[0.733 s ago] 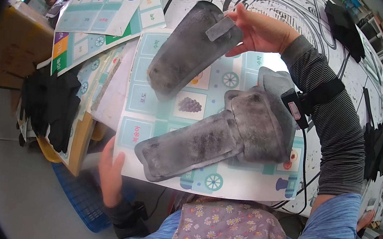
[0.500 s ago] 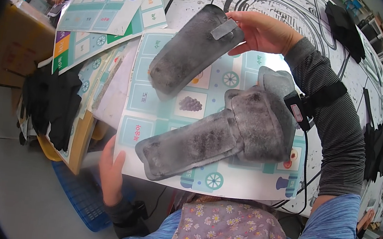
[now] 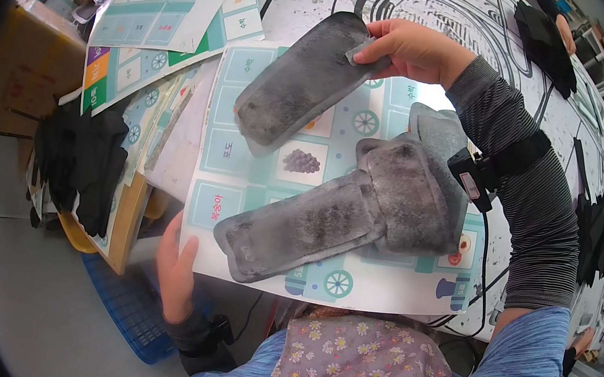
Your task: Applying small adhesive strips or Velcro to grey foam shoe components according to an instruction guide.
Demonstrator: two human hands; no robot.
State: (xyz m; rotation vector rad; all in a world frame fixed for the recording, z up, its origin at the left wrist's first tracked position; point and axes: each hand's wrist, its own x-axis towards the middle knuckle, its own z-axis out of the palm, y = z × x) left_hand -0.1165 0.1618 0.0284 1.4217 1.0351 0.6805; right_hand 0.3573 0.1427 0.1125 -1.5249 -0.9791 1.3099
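Note:
My right hand point(image 3: 417, 50), at the far middle of the printed sheet, is closed on the upper end of a dark grey, fuzzy oblong pad point(image 3: 300, 83). The thumb presses on a small lighter grey tab point(image 3: 355, 53) at that end. The pad slants down to the left over the sheet point(image 3: 226, 254), which shows fruit pictures and wheels. Nearer to me lie several more grey pads: a long one point(image 3: 298, 222) overlaps others in a pile point(image 3: 410, 198). At the sheet's near left corner, my left hand point(image 3: 175, 271) is open, thumb and fingers apart, close to the edge.
More printed sheets point(image 3: 163, 28) lie at the far left. Black cloth pieces hang at the left point(image 3: 82, 169) and lie at the far right point(image 3: 541, 48). A blue basket point(image 3: 139, 319) stands below, a cardboard box point(image 3: 41, 73) at left. Other people's hands show at the far corners.
My right thumb has come over the tab, which is now bent up and mostly covered. The held pad has shifted slightly. My left hand stays in place. A person's hand appears at the far right.

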